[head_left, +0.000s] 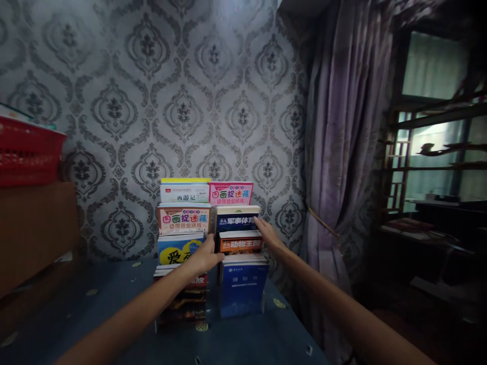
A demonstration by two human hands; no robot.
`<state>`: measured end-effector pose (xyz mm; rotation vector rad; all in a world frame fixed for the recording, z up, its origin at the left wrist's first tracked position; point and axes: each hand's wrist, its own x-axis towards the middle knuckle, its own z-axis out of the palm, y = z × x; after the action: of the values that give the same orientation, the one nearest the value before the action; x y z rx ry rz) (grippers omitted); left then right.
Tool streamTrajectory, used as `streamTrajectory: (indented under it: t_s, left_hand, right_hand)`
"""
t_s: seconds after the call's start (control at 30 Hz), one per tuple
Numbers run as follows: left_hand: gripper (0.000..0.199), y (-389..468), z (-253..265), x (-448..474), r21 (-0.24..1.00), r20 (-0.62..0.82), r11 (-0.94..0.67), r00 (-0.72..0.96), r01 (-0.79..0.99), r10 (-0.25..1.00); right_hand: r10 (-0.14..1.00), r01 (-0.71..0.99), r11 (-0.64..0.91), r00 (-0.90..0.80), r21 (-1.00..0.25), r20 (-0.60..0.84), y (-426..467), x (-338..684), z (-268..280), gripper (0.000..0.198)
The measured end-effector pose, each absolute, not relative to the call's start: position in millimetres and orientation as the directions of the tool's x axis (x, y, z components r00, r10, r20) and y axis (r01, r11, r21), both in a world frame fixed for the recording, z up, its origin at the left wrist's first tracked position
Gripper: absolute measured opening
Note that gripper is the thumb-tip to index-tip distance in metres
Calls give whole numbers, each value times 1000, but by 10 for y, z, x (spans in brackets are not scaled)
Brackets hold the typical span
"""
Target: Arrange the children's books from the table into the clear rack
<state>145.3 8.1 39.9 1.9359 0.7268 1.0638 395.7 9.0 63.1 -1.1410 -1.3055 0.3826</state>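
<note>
My right hand [268, 233] reaches in from the right, its fingers stretched out against the right edge of a dark blue book [234, 221]. My left hand [204, 257] is in the gap between two columns of books, thumb and finger apart, near the left edge of an orange-covered book [238, 245]. Some fingertips of both hands are hidden. In front of the orange book stands a blue book [243, 289]; behind the dark blue one is a pink book [231, 193]. Part of a blue-and-yellow book [171, 249] is covered by my left hand.
The left column also has a white book [182, 192], a brown-pink book [182, 220] and a dark book [182, 304]. These stand on a dark table [114, 314] by a patterned wall. A red basket [30, 152] sits on a cardboard box [34, 228]; a curtain [342, 126] hangs right.
</note>
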Motion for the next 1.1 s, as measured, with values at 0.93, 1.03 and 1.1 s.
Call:
streamTrajectory:
  t_s: [0.93,1.03,1.1]
  left_hand:
    - [44,748,1728,215,847,529,-525,34,-78,848]
    - [45,807,1738,205,843,537,-534,43,-62,842]
    - [50,845,1735,185,842,540,-536,69,-67,839]
  right_hand:
    - [405,912,410,-186,4,895,228,3480,1968,43]
    - [534,937,319,-301,142,790,267,3079,2117,38]
    - [615,955,259,-277,142,738,331,2909,2178,36]
